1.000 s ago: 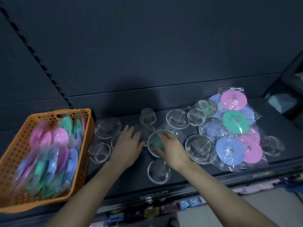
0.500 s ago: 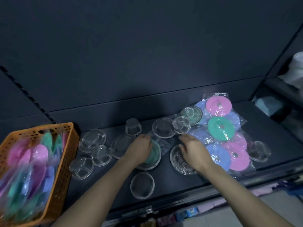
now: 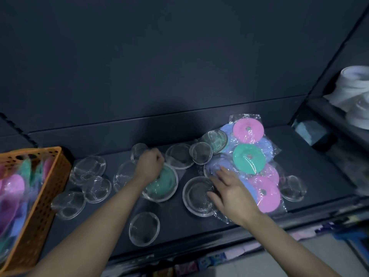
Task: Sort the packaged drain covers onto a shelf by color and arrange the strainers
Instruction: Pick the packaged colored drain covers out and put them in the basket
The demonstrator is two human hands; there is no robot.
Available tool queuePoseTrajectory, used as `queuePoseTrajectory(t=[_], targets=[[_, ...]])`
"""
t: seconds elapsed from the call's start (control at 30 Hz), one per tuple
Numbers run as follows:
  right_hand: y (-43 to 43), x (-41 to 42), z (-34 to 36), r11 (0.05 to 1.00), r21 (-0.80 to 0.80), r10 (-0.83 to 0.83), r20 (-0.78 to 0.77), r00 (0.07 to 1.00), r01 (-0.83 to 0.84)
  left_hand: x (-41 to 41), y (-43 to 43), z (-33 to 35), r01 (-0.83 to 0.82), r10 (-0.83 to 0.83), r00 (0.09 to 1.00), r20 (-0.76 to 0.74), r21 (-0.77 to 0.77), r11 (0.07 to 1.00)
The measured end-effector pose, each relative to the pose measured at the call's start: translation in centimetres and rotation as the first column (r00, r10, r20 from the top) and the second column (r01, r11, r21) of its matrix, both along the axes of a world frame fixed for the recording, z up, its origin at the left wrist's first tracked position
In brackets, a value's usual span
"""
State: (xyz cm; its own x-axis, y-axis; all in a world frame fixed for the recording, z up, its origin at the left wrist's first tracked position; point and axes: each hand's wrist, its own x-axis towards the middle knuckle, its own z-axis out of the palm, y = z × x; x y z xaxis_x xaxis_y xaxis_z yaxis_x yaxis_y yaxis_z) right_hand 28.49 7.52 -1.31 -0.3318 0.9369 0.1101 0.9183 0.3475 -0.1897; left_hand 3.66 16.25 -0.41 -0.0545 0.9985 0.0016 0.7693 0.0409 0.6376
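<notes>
Several clear mesh strainers lie scattered over the dark shelf point(image 3: 311, 168). My left hand point(image 3: 150, 166) is closed on a strainer point(image 3: 163, 186) that has a green drain cover inside it, at the shelf's middle. My right hand point(image 3: 229, 188), fingers spread, rests on the right rim of a large clear strainer point(image 3: 196, 195) and on the plastic wrap beside it. Packaged drain covers point(image 3: 257, 166) in pink, green and blue lie overlapping on the right of the shelf. More packaged covers point(image 3: 14, 190) fill an orange basket point(image 3: 40, 212) on the left.
Small strainers point(image 3: 89, 169) cluster next to the basket, one strainer point(image 3: 144, 228) sits near the front edge, and another point(image 3: 293, 188) lies right of the packages. White rolls point(image 3: 355, 90) stand on a neighbouring shelf at the far right. Packaged goods show below the shelf edge.
My right hand went from the green-filled strainer to the large clear strainer on the right. My left hand moved onto the green-filled strainer and closed on it. The view shifted right.
</notes>
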Motion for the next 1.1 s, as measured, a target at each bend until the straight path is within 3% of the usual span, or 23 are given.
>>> queuePoseTrajectory(t=[0.1, 0.23, 0.43, 0.57, 0.67, 0.8, 0.97, 1.1], targets=[[-0.1, -1.0, 0.0, 0.998, -0.037, 0.045, 0.11, 0.993, -0.041, -0.3, -0.7, 0.7, -0.149, 0.136, 0.985, 0.105, 0.13, 0.98], [0.4, -2.7, -0.4, 0.997, -0.068, 0.05, 0.081, 0.996, -0.044, -1.0, -1.0, 1.8, -0.212, 0.157, 0.963, 0.22, 0.255, 0.943], [0.6, -4.9, 0.8, 0.968, -0.227, 0.095, -0.05, 0.994, -0.104, -1.1, -0.1, 3.7, -0.306, 0.184, 0.874, 0.449, 0.214, 0.928], [0.0, -2.7, 2.0, 0.998, 0.002, -0.064, -0.103, 0.993, 0.064, 0.6, 0.7, 5.2, -0.234, 0.066, 0.83, 0.553, 0.238, 0.943], [-1.7, -0.1, 1.1, 0.956, 0.071, -0.278, -0.095, 0.956, 0.286, 0.8, 0.2, 4.5, -0.239, 0.072, 0.761, 0.645, 0.175, 0.955], [-3.4, 1.8, -0.3, 0.864, -0.064, -0.499, 0.025, 0.866, 0.5, 1.3, -0.3, 3.7, -0.243, 0.133, 0.711, 0.691, 0.063, 0.968], [-2.7, 1.2, -0.5, 0.87, -0.127, -0.47, 0.072, 0.88, 0.475, 2.6, -0.6, 3.2, -0.23, 0.256, 0.524, 0.812, -0.155, 0.961], [-2.1, 0.6, 0.9, 0.846, -0.172, -0.514, -0.009, 0.858, 0.505, 3.4, -0.8, 2.6, -0.129, 0.32, 0.409, 0.854, -0.293, 0.947]])
